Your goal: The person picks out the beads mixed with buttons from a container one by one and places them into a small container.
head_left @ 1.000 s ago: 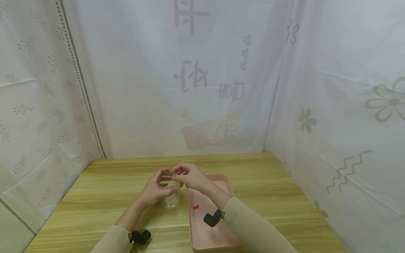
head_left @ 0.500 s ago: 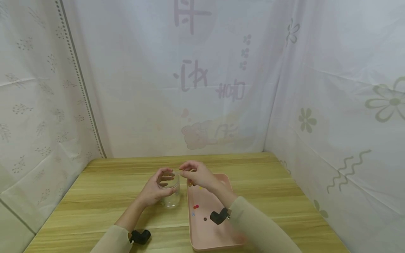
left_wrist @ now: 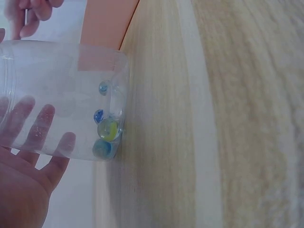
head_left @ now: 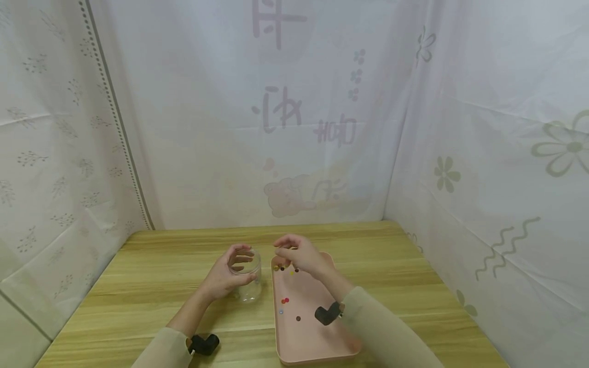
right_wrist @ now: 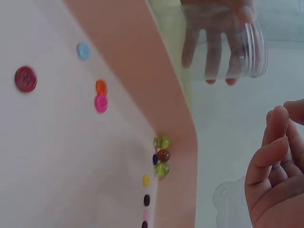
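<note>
My left hand [head_left: 224, 278] holds a clear jar [head_left: 250, 292] round its side, above the wooden table. The jar is upright with its mouth uncovered. In the left wrist view several glass marbles [left_wrist: 108, 129] lie at its bottom, blue, greenish and yellow-swirled. To the right of the jar, my right hand [head_left: 301, 256] hovers over the far end of a pink tray [head_left: 317, 335]. Its fingers are loosely bent, and I see nothing between them in the right wrist view. Below it, green and brown marbles [right_wrist: 162, 169] sit in the tray's corner.
Buttons lie about the tray: a red button [right_wrist: 25, 79], a light blue button [right_wrist: 83, 51], a pink button [right_wrist: 101, 103], a yellow button [right_wrist: 146, 180] and dark ones. The tray has a raised rim. Patterned white curtains [head_left: 193, 128] enclose the table [head_left: 138, 306].
My right hand has moved right from the jar's mouth to over the tray, uncovering marbles and buttons there. My left hand and the jar have stayed in place.
</note>
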A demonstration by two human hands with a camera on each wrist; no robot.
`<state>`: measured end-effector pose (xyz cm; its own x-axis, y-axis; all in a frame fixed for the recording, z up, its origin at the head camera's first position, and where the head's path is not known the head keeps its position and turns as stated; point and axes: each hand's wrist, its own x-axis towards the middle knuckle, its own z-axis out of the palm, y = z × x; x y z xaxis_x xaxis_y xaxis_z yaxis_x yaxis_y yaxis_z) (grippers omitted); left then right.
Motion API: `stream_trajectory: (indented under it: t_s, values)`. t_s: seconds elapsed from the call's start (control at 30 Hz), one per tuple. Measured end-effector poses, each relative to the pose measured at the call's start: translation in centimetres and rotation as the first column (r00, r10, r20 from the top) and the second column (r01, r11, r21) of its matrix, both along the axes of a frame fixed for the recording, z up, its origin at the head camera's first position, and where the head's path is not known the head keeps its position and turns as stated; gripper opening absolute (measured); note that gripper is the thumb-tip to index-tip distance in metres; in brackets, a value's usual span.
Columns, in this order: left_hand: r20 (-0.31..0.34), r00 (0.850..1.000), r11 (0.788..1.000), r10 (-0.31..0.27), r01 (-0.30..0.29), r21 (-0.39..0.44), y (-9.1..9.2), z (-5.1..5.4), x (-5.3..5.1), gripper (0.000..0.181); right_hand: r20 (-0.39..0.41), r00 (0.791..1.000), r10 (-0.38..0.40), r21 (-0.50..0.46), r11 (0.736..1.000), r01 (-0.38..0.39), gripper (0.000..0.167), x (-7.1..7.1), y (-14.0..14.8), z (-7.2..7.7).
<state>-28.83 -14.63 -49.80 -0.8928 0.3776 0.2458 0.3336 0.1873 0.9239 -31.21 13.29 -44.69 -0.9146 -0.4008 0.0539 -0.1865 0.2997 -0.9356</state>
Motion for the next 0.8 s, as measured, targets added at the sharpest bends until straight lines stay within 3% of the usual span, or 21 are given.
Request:
stream_trajectory:
  t_s: [0.47,0.8]
  values:
    - [0.019,1.000,1.000,-0.006,0.006,0.011,-0.1,-0.1,0.1,0.078,0.023,0.998,-0.065,0.046,0.997,0.064,0.034,-1.0,2.1,-2.2]
    - [0.011,1.000,1.000,-0.006,0.006,0.005,-0.1,-0.1,0.0,0.077,0.073,0.993,-0.093,0.121,0.989,0.083,0.031,-1.1,2.3,-2.9]
